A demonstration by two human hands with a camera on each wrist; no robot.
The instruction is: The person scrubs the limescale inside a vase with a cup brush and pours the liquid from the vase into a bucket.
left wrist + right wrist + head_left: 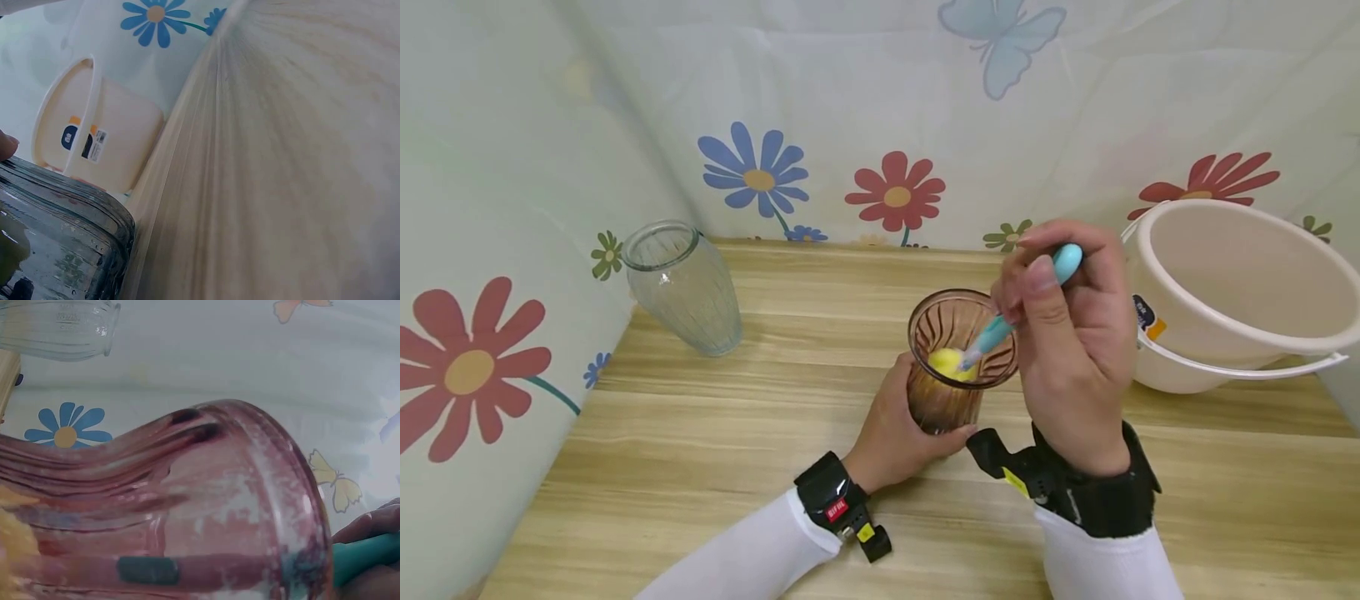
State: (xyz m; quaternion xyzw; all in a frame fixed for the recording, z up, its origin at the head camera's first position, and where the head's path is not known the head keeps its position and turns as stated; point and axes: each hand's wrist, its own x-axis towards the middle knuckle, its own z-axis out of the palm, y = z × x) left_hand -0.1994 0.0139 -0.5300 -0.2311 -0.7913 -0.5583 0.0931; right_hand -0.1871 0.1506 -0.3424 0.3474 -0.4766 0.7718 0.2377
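Note:
My left hand [895,433] is wrapped round the lower part of a brown-tinted, ribbed glass vase [943,408], which stands tilted above the wooden table with its mouth upward. In my right hand [1075,342] is the turquoise handle of a sponge bottle brush [996,333], gripped between thumb and fingers. The brush reaches down through the vase's mouth, and its yellow sponge head [951,363] sits inside. Through the glass wall in the right wrist view, the shaft and part of the yellow sponge [15,550] show. The left wrist view catches the vase's thick base [94,250].
A clear ribbed glass vase [688,296] stands at the back left of the wooden table [700,467]. To the right, close by my right hand, is a pale pink bucket [1180,367] with its handle hanging down in front. A flower-printed sheet [850,83] lines the back and left.

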